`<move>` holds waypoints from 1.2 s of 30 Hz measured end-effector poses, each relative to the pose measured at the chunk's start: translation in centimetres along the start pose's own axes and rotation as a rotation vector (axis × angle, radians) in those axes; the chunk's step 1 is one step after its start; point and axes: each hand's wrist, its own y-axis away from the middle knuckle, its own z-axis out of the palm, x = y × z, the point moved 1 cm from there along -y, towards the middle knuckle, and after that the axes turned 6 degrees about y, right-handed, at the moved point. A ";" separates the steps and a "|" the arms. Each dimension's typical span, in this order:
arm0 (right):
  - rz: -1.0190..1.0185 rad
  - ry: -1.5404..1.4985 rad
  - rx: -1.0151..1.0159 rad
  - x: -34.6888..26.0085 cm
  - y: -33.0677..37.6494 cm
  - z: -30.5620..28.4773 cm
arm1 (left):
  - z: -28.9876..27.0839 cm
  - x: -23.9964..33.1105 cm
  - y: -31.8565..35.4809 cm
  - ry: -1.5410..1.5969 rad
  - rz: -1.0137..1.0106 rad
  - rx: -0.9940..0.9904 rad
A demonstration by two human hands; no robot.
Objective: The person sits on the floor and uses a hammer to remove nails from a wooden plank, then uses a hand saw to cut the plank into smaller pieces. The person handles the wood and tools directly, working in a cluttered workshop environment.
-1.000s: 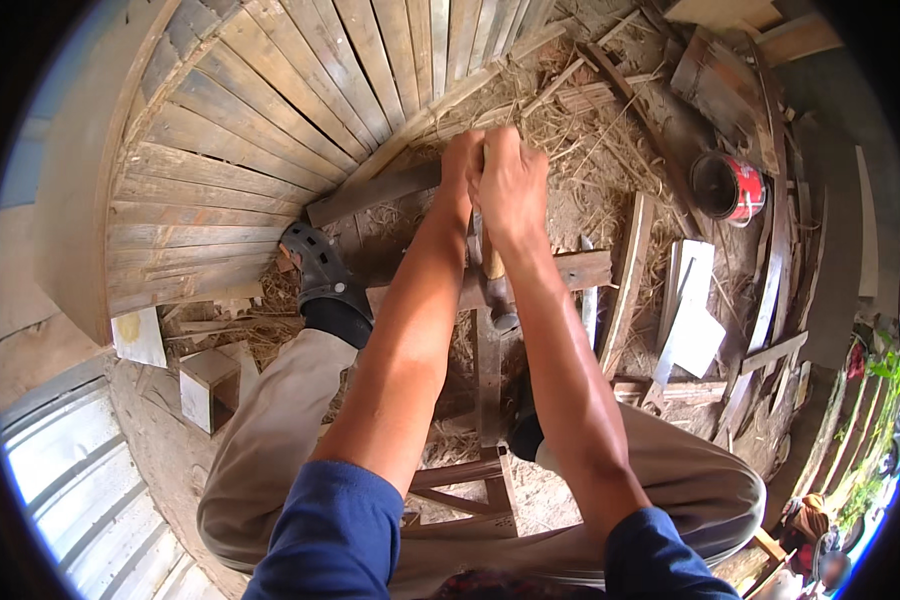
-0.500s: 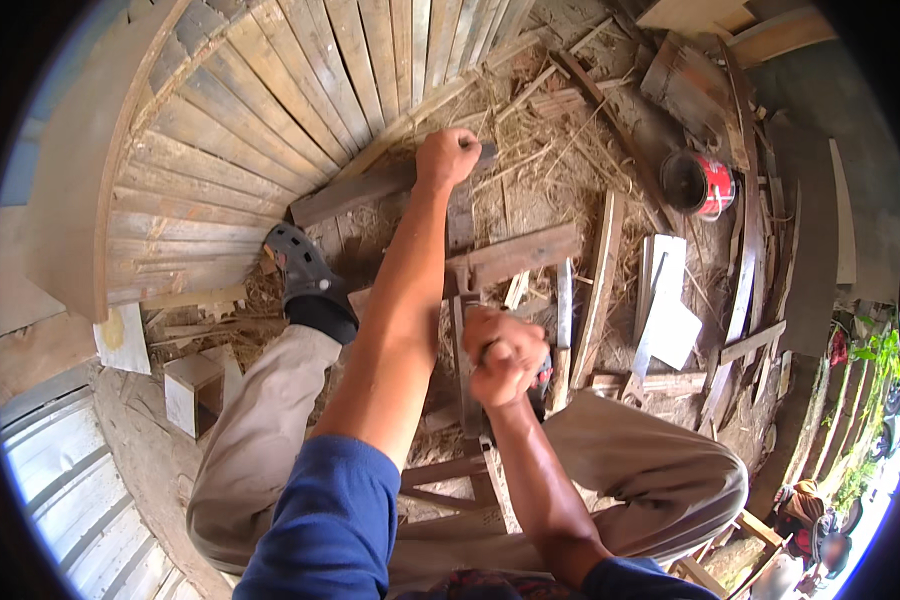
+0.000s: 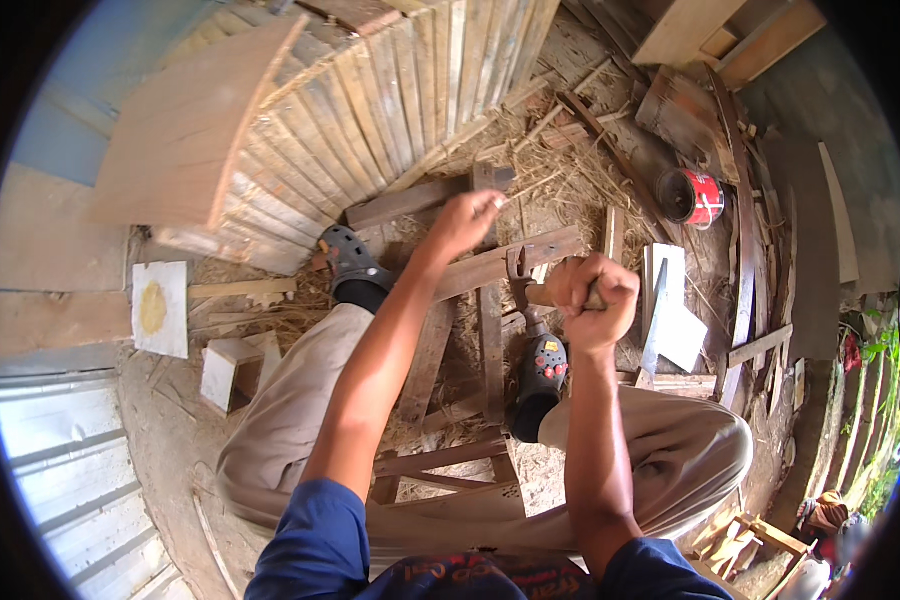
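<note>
My right hand is wrapped round the wooden handle of a hammer. The hammer's dark metal head is beside a brown wooden crosspiece, close to its right end. My left hand hovers above the same wooden frame, fingertips pinched together; whatever they hold is too small to make out. Under both hands the frame's long upright piece runs between my feet, and a dark plank crosses its far end. My grey clogs stand on either side of the frame.
A slatted wooden panel leans at the far left beside a brown board. To the right are a red can, a handsaw on a white sheet, and loose strips. Wood shavings litter the ground.
My right hand has risen to the right, and the hammer now shows clearly. My left hand has gone from a fist near the far plank to a pinch nearer the crosspiece. The view has shifted.
</note>
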 end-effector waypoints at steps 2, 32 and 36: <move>0.024 -0.110 -0.089 -1.8 -0.6 1.5 | 0.0 2.2 4.6 0.193 0.090 -0.053; 0.353 0.414 0.044 -14.5 -0.8 4.9 | 3.6 -0.7 20.8 -0.764 0.023 0.322; 0.307 0.308 0.070 -14.3 -1.7 2.7 | 4.5 -0.9 16.2 -0.962 -0.033 0.262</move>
